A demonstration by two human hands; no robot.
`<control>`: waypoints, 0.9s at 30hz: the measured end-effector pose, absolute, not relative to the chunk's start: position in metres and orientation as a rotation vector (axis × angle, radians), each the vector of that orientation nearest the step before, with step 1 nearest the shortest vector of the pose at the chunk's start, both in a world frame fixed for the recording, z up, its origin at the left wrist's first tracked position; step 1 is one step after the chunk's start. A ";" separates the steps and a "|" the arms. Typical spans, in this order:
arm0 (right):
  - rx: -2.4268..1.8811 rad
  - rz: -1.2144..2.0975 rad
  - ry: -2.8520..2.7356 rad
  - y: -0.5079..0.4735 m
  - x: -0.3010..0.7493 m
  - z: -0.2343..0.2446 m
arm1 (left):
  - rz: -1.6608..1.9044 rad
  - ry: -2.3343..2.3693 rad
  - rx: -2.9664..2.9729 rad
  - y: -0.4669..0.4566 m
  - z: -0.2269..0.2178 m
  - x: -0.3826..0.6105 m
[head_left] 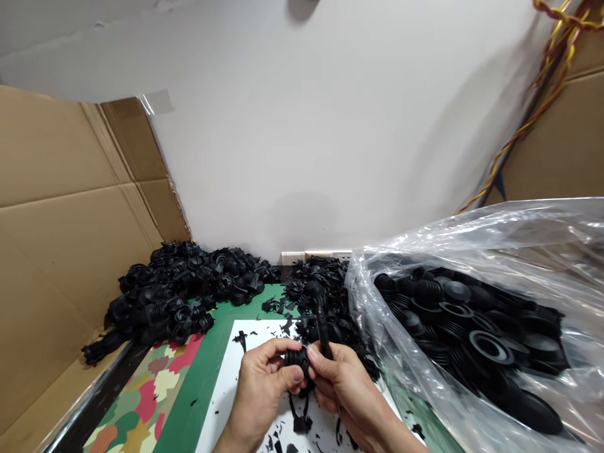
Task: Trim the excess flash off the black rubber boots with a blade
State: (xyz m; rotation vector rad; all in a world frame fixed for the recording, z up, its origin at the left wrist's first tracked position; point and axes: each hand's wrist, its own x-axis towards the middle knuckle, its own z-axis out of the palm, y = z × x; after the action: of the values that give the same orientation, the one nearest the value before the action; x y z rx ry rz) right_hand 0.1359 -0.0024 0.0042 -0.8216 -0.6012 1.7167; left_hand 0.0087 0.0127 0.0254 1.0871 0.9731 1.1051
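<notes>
My left hand [258, 385] is closed around a small ribbed black rubber bellows [295, 358], held between thumb and fingers. A slim black tool [323, 328], its exact kind unclear, is gripped in my right hand [346, 384] and sticks up past the fingers. The fingertips of both hands meet at the bellows' right side, where the tool's lower end is hidden. Just under them hangs or lies a loop of black rubber trim [301, 418]; I cannot tell whether it is attached. Below is a white sheet [221, 390] strewn with black scraps.
Ribbed black parts are heaped at the left [170, 296] beside a cardboard panel [70, 220]. Behind my hands rises a pile of black scraps [316, 277]. A clear plastic bag [377, 314] of black rubber parts [453, 308] stands right. Twisted wires [523, 129] hang at upper right.
</notes>
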 end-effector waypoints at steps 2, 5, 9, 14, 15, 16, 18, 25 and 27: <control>-0.817 1.714 -0.602 -0.002 0.136 0.002 | 1.116 0.982 1.097 0.012 0.024 0.008; -0.813 1.714 -0.593 0.000 0.133 -0.002 | 1.137 1.005 1.112 0.012 0.021 0.007; -0.807 1.691 -0.588 0.003 0.128 -0.007 | 1.163 1.023 1.124 0.012 0.019 0.006; -0.963 1.586 -0.736 0.004 0.130 -0.008 | 1.176 1.070 1.183 0.014 0.020 0.006; -1.032 1.495 -0.817 0.004 0.132 -0.006 | 1.186 1.083 1.199 0.014 0.020 0.007; -1.102 1.376 -0.913 0.003 0.135 -0.003 | 1.197 1.098 1.214 0.013 0.021 0.007; -1.209 1.083 -1.101 0.001 0.140 0.004 | 1.212 1.126 1.243 0.013 0.022 0.006; -1.174 0.417 -1.731 -0.002 0.147 0.003 | 1.186 1.182 1.432 0.012 0.021 0.004; -1.173 0.328 -1.844 -0.002 0.147 -0.001 | 1.168 1.200 1.503 0.011 0.020 0.002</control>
State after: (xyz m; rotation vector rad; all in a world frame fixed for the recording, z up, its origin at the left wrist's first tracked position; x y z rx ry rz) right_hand 0.1473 -0.0021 -0.0014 -1.1726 -1.8438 0.3281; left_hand 0.0016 0.0111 0.0199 1.5033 1.1997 1.1685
